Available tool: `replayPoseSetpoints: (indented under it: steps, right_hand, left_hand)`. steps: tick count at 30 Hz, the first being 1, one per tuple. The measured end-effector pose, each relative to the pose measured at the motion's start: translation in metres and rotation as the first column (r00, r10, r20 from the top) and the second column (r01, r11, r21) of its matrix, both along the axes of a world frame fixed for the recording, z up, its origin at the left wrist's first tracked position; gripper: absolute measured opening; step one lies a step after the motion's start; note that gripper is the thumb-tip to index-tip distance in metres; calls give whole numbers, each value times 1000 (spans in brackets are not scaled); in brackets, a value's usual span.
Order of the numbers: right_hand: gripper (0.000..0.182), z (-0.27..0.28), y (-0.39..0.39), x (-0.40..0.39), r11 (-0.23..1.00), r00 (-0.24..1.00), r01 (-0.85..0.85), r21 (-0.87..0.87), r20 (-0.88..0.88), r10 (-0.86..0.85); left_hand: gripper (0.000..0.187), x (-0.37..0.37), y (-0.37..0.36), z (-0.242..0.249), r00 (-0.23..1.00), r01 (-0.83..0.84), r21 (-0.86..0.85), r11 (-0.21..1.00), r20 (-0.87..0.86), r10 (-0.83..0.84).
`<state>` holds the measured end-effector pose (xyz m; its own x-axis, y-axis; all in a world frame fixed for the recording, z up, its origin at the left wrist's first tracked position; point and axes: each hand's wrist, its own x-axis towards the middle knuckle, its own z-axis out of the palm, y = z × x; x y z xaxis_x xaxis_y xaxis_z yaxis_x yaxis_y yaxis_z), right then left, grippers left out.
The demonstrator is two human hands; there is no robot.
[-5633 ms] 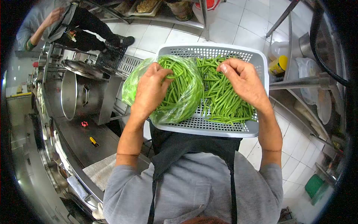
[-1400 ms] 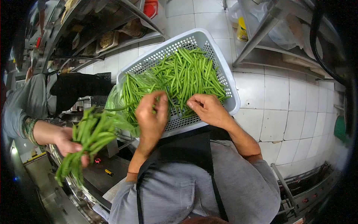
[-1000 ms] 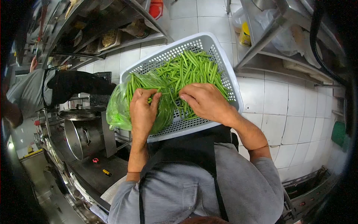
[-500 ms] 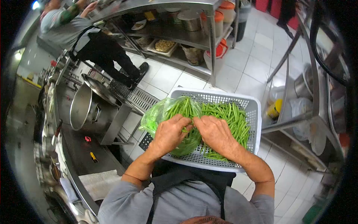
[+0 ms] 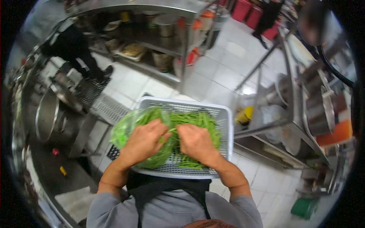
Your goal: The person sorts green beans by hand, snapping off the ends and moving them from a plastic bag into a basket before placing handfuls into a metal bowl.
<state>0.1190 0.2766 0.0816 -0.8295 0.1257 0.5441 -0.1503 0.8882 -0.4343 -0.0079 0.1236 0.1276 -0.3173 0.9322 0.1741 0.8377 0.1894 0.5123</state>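
Note:
A single green bean spans the small gap between my two hands. My left hand pinches one end of it, above a clear green plastic bag with more beans in it. The other end is between the closed fingers of my right hand, over a heap of loose green beans. Bag and heap both sit in a grey perforated plastic basket in front of my apron. My fingertips are slightly blurred.
On the left counter are a large steel pot, a yellow-handled tool and a cloth. Steel shelving stands ahead, with a person beside it. A rack with pots is on the right; another person is beyond.
The view has turned, so the room and basket appear shifted left. My hands have drawn slightly apart, and a bean now shows between them.

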Motion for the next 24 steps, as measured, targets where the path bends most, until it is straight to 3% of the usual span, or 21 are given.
replayPoseSetpoints:
  steps: [1, 6, 8, 9, 10, 11, 12, 13, 14, 16, 18, 20, 21, 24]
  right_hand:
    - [12, -3, 0, -2, 999, 999, -1, -39, -36, -1]
    - [12, -3, 3, 2, 996, 999, 8, -89, 32, -5]
    - [9, -3, 7, 1, 962, 998, 69, -264, 15, -67]
    - [7, 10, 6, 2, 869, 991, 127, -479, 96, -92]
    - [7, 9, 10, 4, 872, 991, 129, -473, 104, -90]
    - [9, 7, 14, 6, 528, 992, 106, -843, 125, 1]
    - [13, 5, 17, 8, 42, 991, 96, -994, 100, 88]
    - [17, 2, 19, 8, -82, 990, 49, -995, 38, 136]
    - [17, -2, 17, 8, -81, 990, 54, -995, 42, 138]
    - [18, -16, 8, 7, -312, 960, 95, -945, 4, 281]
    - [20, -29, -1, 6, -321, 927, 124, -939, -6, 375]
    - [21, -27, -14, 5, -20, 850, 218, -976, 180, 496]
    - [30, -32, -15, 7, 122, 810, 126, -985, 173, 560]
    - [31, -29, -13, 12, 110, 757, 119, -987, 162, 633]
  left_hand:
    - [15, 1, 2, -1, 999, 46, 25, 999, 18, -46]
    - [13, 12, 4, -13, 983, -51, 156, 986, 182, 22]
    - [13, 16, 3, -9, 956, -46, 173, 984, 292, -7]
    - [14, 19, 4, -9, 920, -45, 189, 981, 391, -33]
    - [14, 22, 4, -15, 916, -49, 194, 980, 399, -33]
    - [14, 26, 5, -23, 807, -246, 240, 939, 587, 62]
    - [15, 29, 5, -28, 648, -439, 237, 867, 752, 123]
    - [17, 29, 5, -24, 476, -487, 213, 847, 878, 53]
    - [17, 29, 4, -23, 471, -489, 211, 846, 880, 53]
    - [18, 27, 4, -22, 191, -526, 143, 839, 980, -47]
    - [16, 32, 11, -30, 197, -566, 177, 805, 977, -76]
    - [15, 33, 13, -36, 212, -602, 211, 770, 972, -100]
    - [15, 33, 14, -38, 230, -607, 211, 766, 969, -84]
    - [16, 28, 12, -37, 241, -644, 210, 735, 968, -65]
